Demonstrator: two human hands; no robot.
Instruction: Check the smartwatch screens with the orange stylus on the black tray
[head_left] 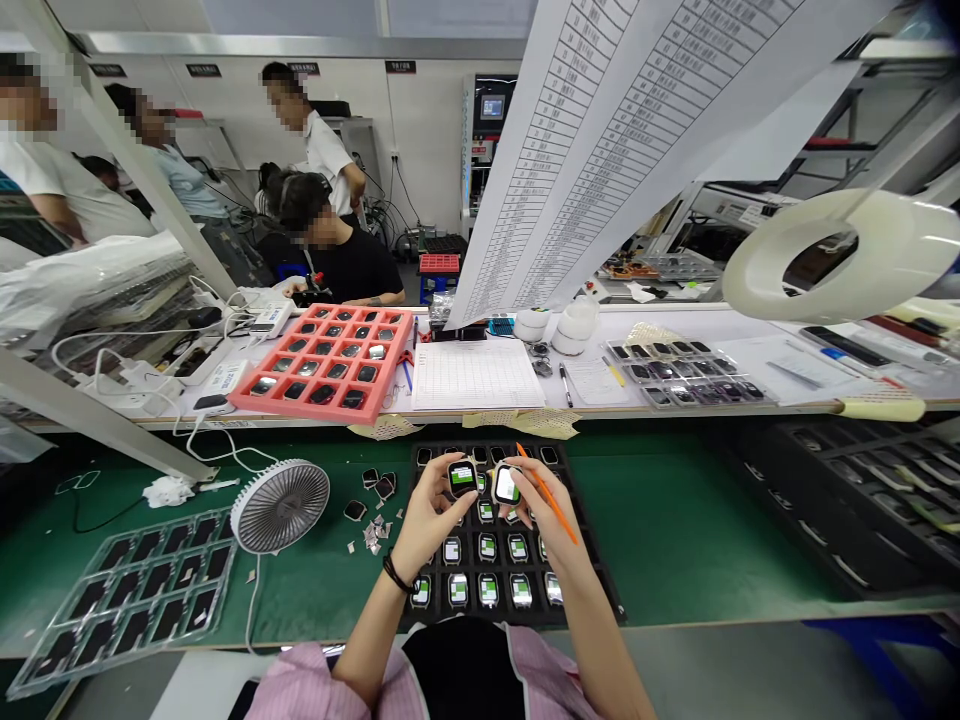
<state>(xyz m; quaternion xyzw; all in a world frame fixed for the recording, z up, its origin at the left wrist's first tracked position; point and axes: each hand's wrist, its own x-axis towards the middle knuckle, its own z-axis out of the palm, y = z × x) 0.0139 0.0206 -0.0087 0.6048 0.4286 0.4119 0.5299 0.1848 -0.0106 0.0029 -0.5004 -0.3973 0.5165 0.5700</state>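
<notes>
My left hand (433, 505) is closed around the edges of a square smartwatch body (463, 478), its lit screen green, black and white. Close beside it, my right hand (541, 500) grips a second smartwatch body (507, 485) with a mostly white screen. An orange pen-like stick (555, 505) also lies across the fingers of my right hand, slanting down to the right. Beneath both hands is a black foam tray (472, 570) with rows of watch bodies in its slots, several with lit green-and-white screens. My hands and forearms hide part of the tray.
A small grey fan (281, 507) stands left, with loose watch bodies (385, 487) and paper scraps (373, 535) nearby. A clear tray (135, 580) lies far left. On the shelf are a pink tray (322, 362) and a paper form (471, 375). Printed sheets (600, 140) hang above. Co-workers are behind.
</notes>
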